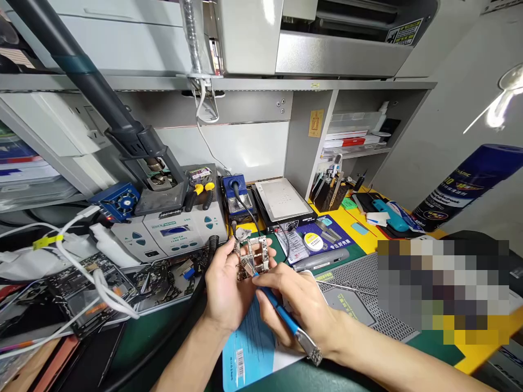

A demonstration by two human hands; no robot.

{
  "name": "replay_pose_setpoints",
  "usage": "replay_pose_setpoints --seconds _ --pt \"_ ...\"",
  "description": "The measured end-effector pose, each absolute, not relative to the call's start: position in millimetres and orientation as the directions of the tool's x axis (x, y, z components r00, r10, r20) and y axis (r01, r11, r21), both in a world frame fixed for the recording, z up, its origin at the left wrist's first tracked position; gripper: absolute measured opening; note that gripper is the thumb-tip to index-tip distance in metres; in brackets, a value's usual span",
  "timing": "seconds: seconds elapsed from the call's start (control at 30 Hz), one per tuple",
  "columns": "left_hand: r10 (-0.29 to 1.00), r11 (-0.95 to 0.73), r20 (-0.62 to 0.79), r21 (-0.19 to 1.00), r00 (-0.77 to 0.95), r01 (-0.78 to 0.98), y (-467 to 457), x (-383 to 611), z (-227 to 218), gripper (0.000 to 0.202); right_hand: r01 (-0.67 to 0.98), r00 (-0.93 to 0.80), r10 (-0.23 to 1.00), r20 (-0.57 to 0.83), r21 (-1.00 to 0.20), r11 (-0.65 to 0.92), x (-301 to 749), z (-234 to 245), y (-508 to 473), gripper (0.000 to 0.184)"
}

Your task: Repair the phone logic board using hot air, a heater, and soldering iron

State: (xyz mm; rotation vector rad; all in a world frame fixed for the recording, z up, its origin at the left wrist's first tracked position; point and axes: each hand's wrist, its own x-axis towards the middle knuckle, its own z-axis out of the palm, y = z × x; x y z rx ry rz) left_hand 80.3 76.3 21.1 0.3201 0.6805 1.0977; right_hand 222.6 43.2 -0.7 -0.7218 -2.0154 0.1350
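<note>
Near the middle of the head view, my left hand (220, 286) is closed around a silvery metal frame with square openings (263, 251), tilted up in the fingers. I cannot make out exactly what kind of part it is. My right hand (300, 305) grips a blue-handled, double-ended brush (279, 307) like a pen. One brush end touches or almost touches the lower part of the frame, while the other points toward me below the palm. Under both hands lies a light-blue printed card (249, 348) on the green mat (163, 348).
Circuit boards (163, 286) and white cables (102, 294) lie at the left. Behind them stand a grey control station (171, 231) with pliers (200, 195) on top and a soldering station (237, 198). A perforated grey mat (392, 321) and blue spray can (461, 190) are at the right.
</note>
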Motion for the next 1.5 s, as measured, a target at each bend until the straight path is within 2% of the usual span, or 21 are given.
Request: replay_pose_setpoints --seconds 0.27,0.47,1.07,1.5 --pt "0.889 0.444 -0.359 0.526 0.283 -0.725 76.7 81.3 24.6 0.050 0.392 -0.355 0.522 0.776 -0.383 0.836 223.2 0.3 44.1 0.025" --pt "0.901 0.416 -0.361 0.564 0.239 -0.713 77.0 80.5 22.5 0.049 0.396 -0.359 0.523 0.773 -0.382 0.835 223.2 0.1 43.4 0.025" --pt "0.895 0.436 -0.372 0.612 0.246 -0.660 77.3 79.1 21.8 0.054 0.381 -0.375 0.529 0.761 -0.394 0.836 223.8 3.0 42.3 0.025" --pt "0.893 0.434 -0.387 0.598 0.231 -0.674 76.5 79.9 23.5 0.052 0.396 -0.372 0.554 0.745 -0.412 0.821 224.4 -0.5 42.3 0.027"
